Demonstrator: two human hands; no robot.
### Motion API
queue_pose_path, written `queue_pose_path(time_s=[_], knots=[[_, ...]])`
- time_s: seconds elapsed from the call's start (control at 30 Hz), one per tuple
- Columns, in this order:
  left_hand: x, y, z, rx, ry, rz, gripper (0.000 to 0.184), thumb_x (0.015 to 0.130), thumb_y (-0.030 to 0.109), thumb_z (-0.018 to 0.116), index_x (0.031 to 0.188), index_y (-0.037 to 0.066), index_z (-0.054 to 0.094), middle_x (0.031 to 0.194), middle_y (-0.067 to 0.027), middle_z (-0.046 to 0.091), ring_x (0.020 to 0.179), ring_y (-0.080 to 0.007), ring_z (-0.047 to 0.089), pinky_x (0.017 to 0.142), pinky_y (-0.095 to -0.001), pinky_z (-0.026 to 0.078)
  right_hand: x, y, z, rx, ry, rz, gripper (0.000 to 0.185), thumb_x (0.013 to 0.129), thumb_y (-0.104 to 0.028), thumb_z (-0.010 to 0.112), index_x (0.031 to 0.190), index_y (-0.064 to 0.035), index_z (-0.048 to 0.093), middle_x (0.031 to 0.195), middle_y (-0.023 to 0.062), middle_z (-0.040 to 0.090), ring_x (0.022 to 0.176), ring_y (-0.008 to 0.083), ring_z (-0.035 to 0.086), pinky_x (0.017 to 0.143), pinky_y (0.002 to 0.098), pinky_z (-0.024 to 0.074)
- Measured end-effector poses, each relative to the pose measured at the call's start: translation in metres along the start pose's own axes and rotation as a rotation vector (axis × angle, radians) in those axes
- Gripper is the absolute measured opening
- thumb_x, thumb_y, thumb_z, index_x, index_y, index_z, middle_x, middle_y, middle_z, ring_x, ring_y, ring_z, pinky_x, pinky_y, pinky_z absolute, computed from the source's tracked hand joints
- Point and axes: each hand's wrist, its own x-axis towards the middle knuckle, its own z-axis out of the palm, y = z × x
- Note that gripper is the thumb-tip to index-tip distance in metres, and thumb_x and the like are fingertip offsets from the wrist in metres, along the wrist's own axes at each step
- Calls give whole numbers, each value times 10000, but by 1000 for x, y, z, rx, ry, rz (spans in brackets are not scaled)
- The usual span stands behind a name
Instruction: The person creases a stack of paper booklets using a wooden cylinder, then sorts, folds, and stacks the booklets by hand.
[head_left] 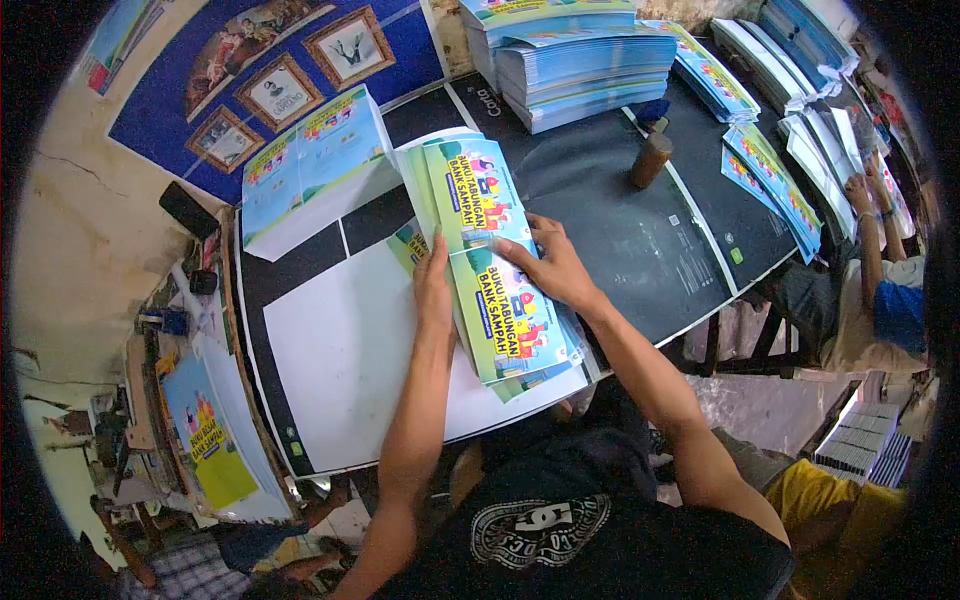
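Printed booklet cover sheets [505,300], blue and green with yellow lettering, lie between my two hands above the table, with two cover designs showing end to end. My left hand [432,288] grips their left edge, fingers partly hidden. On the other side, my right hand [556,264] holds the right edge, its thumb lying on top and the fingers at the rim. Beneath them is a large white sheet [350,370], with parts of other printed covers peeking out. A tall stack of printed sheets [320,170] stands just beyond my left hand.
High stacks of booklets [590,75] stand at the back of the black table [640,270]. A brown cylindrical object [651,161] sits right of centre. More covers [770,185] lie to the right, where another person's hands [868,195] touch white papers. Further prints [215,430] lie at left.
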Motion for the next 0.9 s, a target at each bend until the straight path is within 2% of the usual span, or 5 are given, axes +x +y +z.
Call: queue_pose_path(time_s=[0.27, 0.53, 0.63, 0.73, 0.9], knots=[[-4, -9, 2, -142, -104, -73, 580, 1014, 504, 492, 1287, 4, 598, 1110, -126, 686, 918, -181, 696, 780, -296, 557, 1, 2, -3, 67, 2, -44, 600, 910, -569, 625, 1170, -38, 725, 1457, 295, 438, 1392, 420, 336, 1147, 510, 279], [13, 16, -30, 320, 99, 66, 475, 993, 419, 544, 1184, -5, 643, 1048, -125, 709, 846, -208, 712, 723, -328, 583, 3, 5, 2, 147, 2, -34, 568, 918, -566, 616, 1149, -63, 740, 1447, 288, 453, 1385, 430, 340, 1140, 487, 295], [18, 30, -56, -2, -28, 106, 481, 1006, 418, 524, 1238, 5, 612, 1082, -118, 702, 870, -210, 710, 733, -343, 587, 8, 14, -5, 105, -60, -53, 575, 896, -492, 668, 1302, -85, 651, 1475, 263, 423, 1384, 424, 337, 1107, 552, 298], [5, 52, -56, -251, -73, 34, 476, 1012, 407, 517, 1274, 16, 588, 1104, -112, 696, 882, -211, 708, 754, -347, 587, -4, 7, 0, -523, 155, -112, 699, 851, -420, 725, 1460, -166, 493, 1501, 237, 378, 1379, 417, 335, 1049, 619, 303], [4, 47, -50, -60, 35, 110, 482, 1013, 405, 525, 1272, 4, 594, 1129, -106, 687, 915, -212, 696, 809, -331, 563, -7, 2, 10, -565, 163, -182, 685, 894, -387, 682, 1508, -248, 412, 1476, 207, 414, 1376, 404, 341, 1061, 615, 267]])
